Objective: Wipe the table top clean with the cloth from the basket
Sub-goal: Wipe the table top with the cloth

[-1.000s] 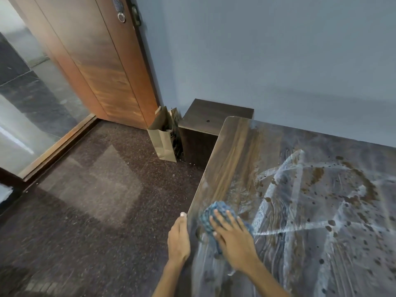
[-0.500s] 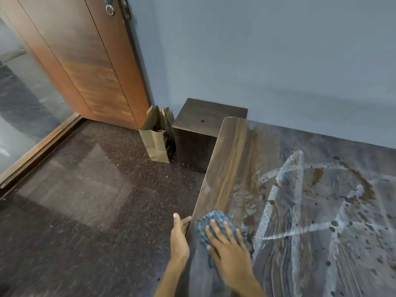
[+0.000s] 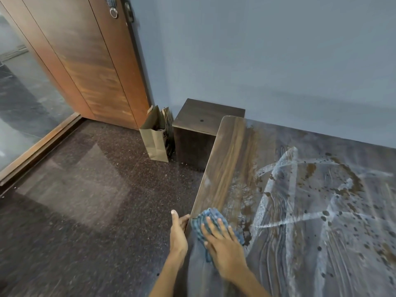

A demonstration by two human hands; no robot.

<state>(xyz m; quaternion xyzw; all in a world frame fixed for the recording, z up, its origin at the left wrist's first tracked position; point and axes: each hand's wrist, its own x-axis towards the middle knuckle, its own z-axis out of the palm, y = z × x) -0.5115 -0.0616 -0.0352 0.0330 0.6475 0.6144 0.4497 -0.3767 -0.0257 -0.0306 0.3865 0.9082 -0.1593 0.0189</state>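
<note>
Head cam looking down: right hand point(image 3: 222, 243) lies flat, fingers straight and spread, pressing the blue cloth point(image 3: 211, 224) onto the table top point(image 3: 300, 243) right by its left edge. Left hand point(image 3: 177, 230) sits against that edge, fingers mostly straight, gripping nothing. Brown splatters point(image 3: 342, 189) and white streaks point(image 3: 285, 168) cover the wood to the right. On the floor beyond: a paper bag point(image 3: 155, 138) beside a dark cabinet point(image 3: 199, 129).

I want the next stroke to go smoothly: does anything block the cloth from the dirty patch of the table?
Nothing visible does. The right hand presses the cloth flat on the table top, and the brown splatter begins just beside it.
</note>
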